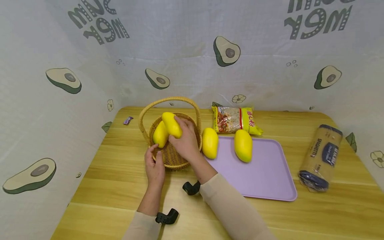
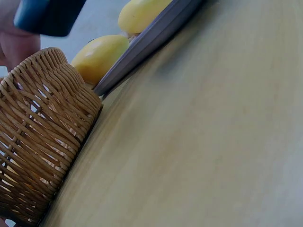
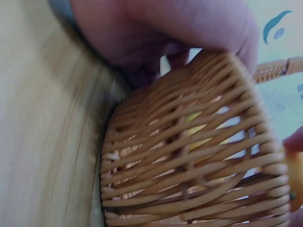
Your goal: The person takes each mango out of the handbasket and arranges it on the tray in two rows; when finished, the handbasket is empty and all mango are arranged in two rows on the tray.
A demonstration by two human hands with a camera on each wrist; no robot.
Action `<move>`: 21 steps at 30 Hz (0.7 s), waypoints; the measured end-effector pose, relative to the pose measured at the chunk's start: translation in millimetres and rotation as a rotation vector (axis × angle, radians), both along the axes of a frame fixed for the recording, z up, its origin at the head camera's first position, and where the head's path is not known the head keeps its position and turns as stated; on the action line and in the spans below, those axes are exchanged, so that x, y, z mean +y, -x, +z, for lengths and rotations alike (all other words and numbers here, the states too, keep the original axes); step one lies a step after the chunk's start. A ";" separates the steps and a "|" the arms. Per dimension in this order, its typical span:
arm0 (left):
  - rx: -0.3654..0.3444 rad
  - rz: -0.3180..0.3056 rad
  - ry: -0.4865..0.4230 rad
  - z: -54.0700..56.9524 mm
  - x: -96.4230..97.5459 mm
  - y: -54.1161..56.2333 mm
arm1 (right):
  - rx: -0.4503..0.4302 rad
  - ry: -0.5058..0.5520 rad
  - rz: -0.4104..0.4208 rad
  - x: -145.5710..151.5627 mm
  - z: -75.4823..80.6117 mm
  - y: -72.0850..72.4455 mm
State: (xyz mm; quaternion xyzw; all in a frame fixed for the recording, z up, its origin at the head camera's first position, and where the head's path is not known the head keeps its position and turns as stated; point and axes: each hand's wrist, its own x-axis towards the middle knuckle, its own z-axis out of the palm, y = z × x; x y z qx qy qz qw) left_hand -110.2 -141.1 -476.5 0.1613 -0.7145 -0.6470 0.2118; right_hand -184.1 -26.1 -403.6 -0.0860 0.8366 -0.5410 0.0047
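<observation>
My right hand (image 1: 186, 139) reaches over the wicker basket (image 1: 170, 159) and grips a yellow mango (image 1: 172, 124) between thumb and fingers. Below it another mango (image 1: 160, 136) lies in the basket, leaning on the left wall. My left hand (image 1: 155, 169) holds the basket's front left rim; in the right wrist view that hand (image 3: 175, 23) wraps the wicker edge. Two more mangoes are at the lilac tray (image 1: 265, 180): one mango (image 1: 210, 143) overlaps its left edge beside the basket, the other mango (image 1: 243, 145) lies near its back edge.
A yellow food packet (image 1: 232, 120) lies behind the tray. To the far right is a spaghetti pack (image 1: 321, 158), and a small purple wrapped sweet (image 1: 128, 120) sits at the back left. The basket's tall handle (image 1: 169, 99) arches over it. A printed curtain (image 1: 186, 50) encloses the table.
</observation>
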 end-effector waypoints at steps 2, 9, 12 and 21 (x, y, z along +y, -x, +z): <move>0.003 0.001 -0.001 0.0 0.1 0.1 | -0.003 0.034 -0.007 1.2 2.4 -3.4; 0.006 0.004 0.003 1.0 0.9 0.3 | -0.022 0.124 0.022 9.4 9.9 -16.6; 0.004 0.008 -0.001 1.5 1.0 0.2 | -0.043 0.161 0.058 14.2 12.8 -21.3; -0.021 0.006 -0.005 0.4 0.6 0.5 | -0.144 0.425 0.129 28.2 21.9 -33.2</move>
